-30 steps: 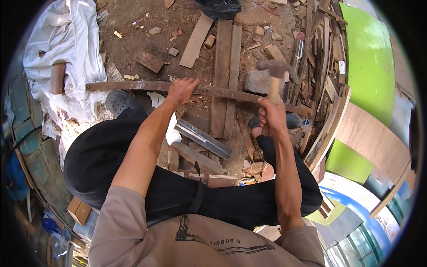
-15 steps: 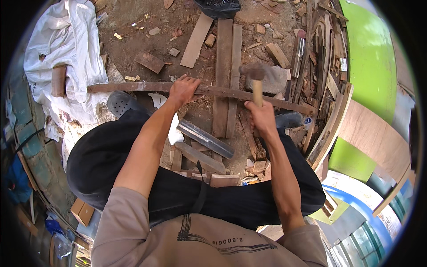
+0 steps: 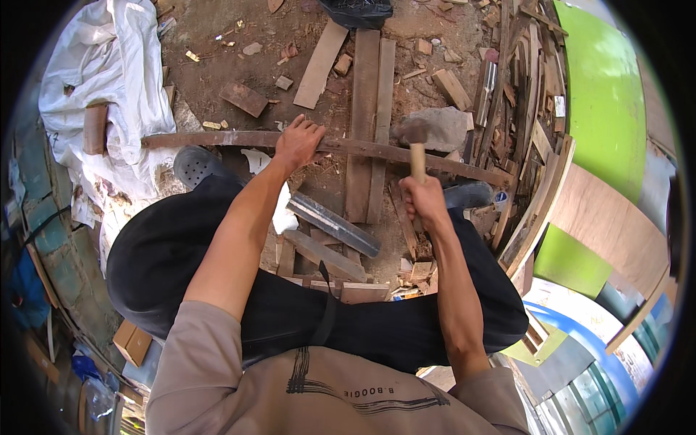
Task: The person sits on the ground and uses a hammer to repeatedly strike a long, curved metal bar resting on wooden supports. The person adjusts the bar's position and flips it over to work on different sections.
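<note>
A long, narrow wooden batten [image 3: 225, 139] lies crosswise over two brown planks [image 3: 365, 87], its right stretch passing on the near side of a grey stone [image 3: 448, 130]. A hammer [image 3: 417, 161], its blurred head overlapping the stone in view, is gripped in the right hand [image 3: 424, 198]; the left hand [image 3: 298, 145] clasps the batten near its middle.

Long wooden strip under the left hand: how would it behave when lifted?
The long wooden strip probably feels stiff, being solid-looking timber, though slenderness may allow flex. Lifted at the left hand, its longer right side may dip.
</note>
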A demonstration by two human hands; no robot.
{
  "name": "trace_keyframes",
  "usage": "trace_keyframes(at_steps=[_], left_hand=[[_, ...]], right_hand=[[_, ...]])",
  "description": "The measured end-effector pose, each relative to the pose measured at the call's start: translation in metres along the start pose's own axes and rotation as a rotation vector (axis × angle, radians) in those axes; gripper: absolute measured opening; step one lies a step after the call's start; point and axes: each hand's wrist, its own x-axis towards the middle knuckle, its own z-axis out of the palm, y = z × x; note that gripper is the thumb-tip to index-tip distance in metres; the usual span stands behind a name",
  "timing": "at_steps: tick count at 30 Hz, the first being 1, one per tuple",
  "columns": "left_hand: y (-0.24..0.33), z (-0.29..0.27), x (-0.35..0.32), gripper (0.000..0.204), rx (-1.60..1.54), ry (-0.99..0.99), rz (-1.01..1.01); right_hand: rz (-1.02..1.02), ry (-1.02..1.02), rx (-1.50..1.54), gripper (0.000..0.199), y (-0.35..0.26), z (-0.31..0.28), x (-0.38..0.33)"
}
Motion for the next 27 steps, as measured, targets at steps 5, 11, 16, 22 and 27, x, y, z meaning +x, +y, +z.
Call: trace_keyframes(at_steps=[5,11,16,22,27], left_hand=[[0.0,-0.004,0.001,0.058,-0.038,-0.079,-0.009],[0.004,-0.003,0.007,0.054,-0.032,0.012,0.029],[0.003,-0.001,0.0,0.053,-0.036,0.014,0.018],[0.0,-0.005,-0.001,0.055,-0.01,-0.033,-0.009],[0.006,-0.003,0.007,0.057,-0.013,0.066,0.059]], right_hand=[[-0.565,0.099,0.454,0.021,-0.057,-0.018,-0.043],[-0.027,0.013,-0.084,0.02,0.063,0.036,0.029],[-0.142,-0.007,0.058,0.016,-0.01,0.009,-0.018],[-0.761,0.042,0.663,0.02,-0.069,-0.014,-0.04],[-0.142,0.075,0.023,0.016,0.067,0.037,0.029]])
